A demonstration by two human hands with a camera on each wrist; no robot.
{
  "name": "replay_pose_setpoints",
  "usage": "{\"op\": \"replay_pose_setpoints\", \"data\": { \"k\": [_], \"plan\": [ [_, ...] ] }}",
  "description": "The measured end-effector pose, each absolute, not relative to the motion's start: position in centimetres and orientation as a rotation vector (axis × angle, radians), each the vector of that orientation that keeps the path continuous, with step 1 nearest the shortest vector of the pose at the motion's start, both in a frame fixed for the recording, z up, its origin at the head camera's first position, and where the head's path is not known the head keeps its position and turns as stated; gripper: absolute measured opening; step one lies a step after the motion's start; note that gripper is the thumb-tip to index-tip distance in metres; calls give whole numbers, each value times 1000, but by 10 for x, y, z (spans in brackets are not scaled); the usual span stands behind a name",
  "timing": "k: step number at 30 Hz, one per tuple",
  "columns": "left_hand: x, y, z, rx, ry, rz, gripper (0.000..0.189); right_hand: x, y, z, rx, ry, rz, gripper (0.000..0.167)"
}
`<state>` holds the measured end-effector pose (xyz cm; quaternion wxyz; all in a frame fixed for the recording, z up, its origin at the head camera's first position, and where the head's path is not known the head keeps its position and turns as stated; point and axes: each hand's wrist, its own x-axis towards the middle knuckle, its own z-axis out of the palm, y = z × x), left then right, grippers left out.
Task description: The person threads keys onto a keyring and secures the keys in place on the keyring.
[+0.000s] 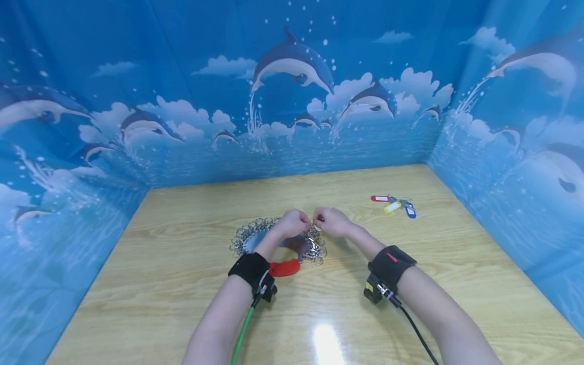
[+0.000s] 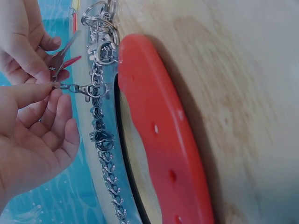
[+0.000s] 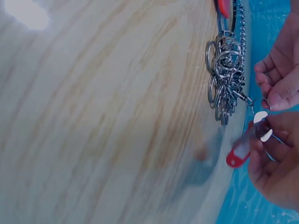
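Note:
A large metal key hoop (image 1: pixel 253 242) with a red handle (image 1: pixel 285 267) lies on the table. Swivel clasps carrying split rings (image 3: pixel 229 60) line its edge. My left hand (image 1: pixel 292 223) pinches one split ring (image 3: pixel 252 108) between thumb and index finger, at the end of a clasp (image 2: pixel 86 88) on the hoop. Close beside it, my right hand (image 1: pixel 331 221) holds keys (image 2: pixel 58 60) and a red key tag (image 3: pixel 240 151) at the same ring. Fingers partly hide where keys and ring meet.
At the table's back right lie keys with a red tag (image 1: pixel 379 198), a yellow tag (image 1: pixel 392 207) and a blue tag (image 1: pixel 411 211). A blue dolphin-print curtain (image 1: pixel 292 137) closes off the back and sides of the wooden table (image 1: pixel 173 284).

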<state>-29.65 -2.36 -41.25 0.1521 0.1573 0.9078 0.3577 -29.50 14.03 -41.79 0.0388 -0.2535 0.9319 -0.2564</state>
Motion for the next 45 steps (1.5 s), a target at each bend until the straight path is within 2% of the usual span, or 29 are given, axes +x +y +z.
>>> {"op": "replay_pose_setpoints", "data": {
  "k": [8,14,26,32,39,45],
  "plan": [
    [-297,-24,-413,449,2643,998,13,-296,142,-421,-974,3036,-359,15],
    [-298,-29,-415,436,2747,882,11,-297,145,-427,-975,3025,-182,10],
    [-307,-28,-418,443,2906,533,16,-305,154,-424,-797,2922,-129,10],
    [-308,-25,-419,519,2955,373,26,-305,159,-421,-771,2839,-193,5],
    [-309,-21,-428,717,3048,-150,21,-311,166,-430,-840,2814,-243,6],
    [-307,-16,-432,731,3005,-271,25,-303,163,-420,-777,2820,-210,4]
  ]
}}
